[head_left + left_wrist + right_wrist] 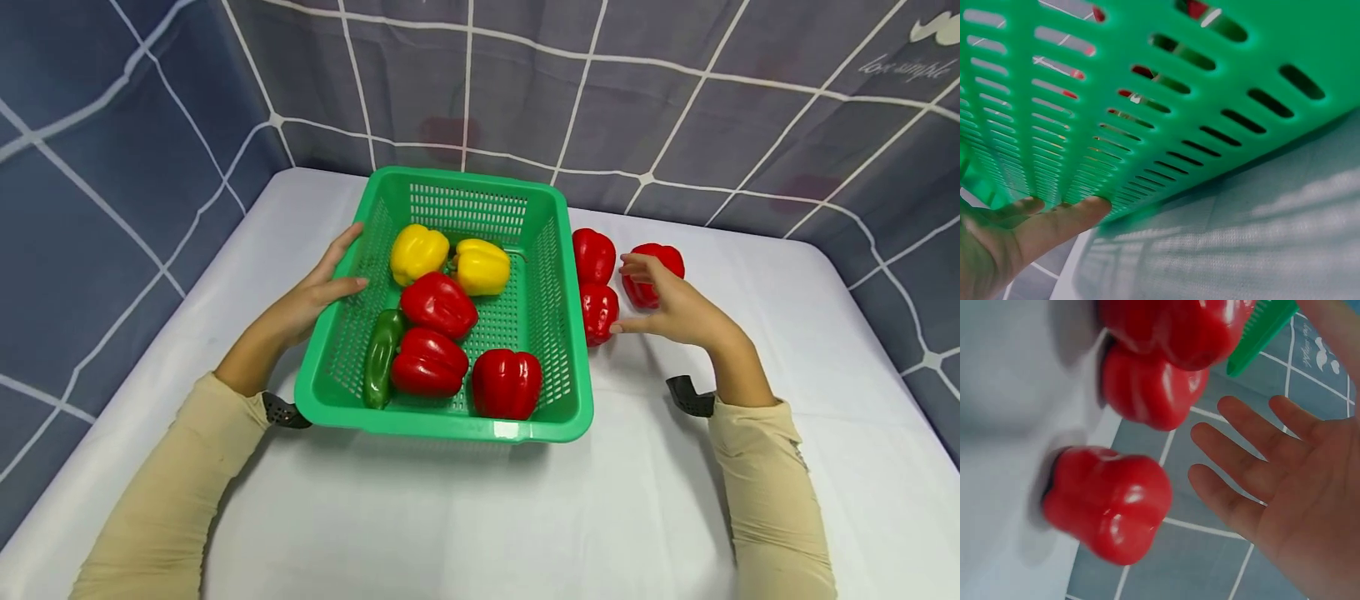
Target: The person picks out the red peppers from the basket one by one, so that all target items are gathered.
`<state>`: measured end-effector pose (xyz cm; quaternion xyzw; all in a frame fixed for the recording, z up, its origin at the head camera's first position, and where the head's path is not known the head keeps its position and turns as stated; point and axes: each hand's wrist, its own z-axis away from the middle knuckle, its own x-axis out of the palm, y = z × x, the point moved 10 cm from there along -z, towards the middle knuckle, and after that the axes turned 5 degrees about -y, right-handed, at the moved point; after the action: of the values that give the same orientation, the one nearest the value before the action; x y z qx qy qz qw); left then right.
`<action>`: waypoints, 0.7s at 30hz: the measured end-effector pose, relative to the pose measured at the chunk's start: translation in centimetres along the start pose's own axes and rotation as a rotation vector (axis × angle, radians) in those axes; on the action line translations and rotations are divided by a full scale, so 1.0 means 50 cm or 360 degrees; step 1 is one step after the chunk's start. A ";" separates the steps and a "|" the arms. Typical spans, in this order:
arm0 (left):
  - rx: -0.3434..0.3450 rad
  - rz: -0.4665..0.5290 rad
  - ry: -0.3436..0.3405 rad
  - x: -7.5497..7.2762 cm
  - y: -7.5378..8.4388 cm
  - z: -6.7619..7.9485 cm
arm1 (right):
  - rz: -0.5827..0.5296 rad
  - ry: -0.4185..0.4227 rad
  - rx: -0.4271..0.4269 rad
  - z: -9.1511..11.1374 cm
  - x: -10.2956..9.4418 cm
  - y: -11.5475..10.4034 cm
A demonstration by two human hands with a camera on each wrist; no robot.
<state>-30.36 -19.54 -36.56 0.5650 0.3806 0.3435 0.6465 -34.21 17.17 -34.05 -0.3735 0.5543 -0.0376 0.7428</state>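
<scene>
A green plastic basket (558, 350) stands on the table. In it lie two yellow bell peppers (482, 267), several red bell peppers (507, 383) and a long dark green pepper (382, 354). My left hand (311, 300) is at the basket's left side, its fingers stretched out; in the left wrist view, fingertips (1094, 206) meet the slotted outer wall. Beyond the basket's right side, my right hand (675, 308) hovers with spread fingers, holding nothing. Close to it on the table are three more red bell peppers (1110, 503), two side by side against the basket and one further right.
A white cloth (465, 517) covers the table. Dark grey-blue curtain fabric (540, 92) with white lines rises behind the table and at its sides. Black wrist mounts (690, 396) sit under both sleeves.
</scene>
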 end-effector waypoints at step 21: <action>-0.0011 0.0046 0.0011 0.002 0.003 0.004 | 0.0574 -0.0182 -0.0436 -0.121 -0.003 -0.252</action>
<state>-30.12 -19.51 -36.44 0.5670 0.3734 0.3561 0.6420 -34.92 5.07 -27.05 -0.3673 0.5691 0.1926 0.7100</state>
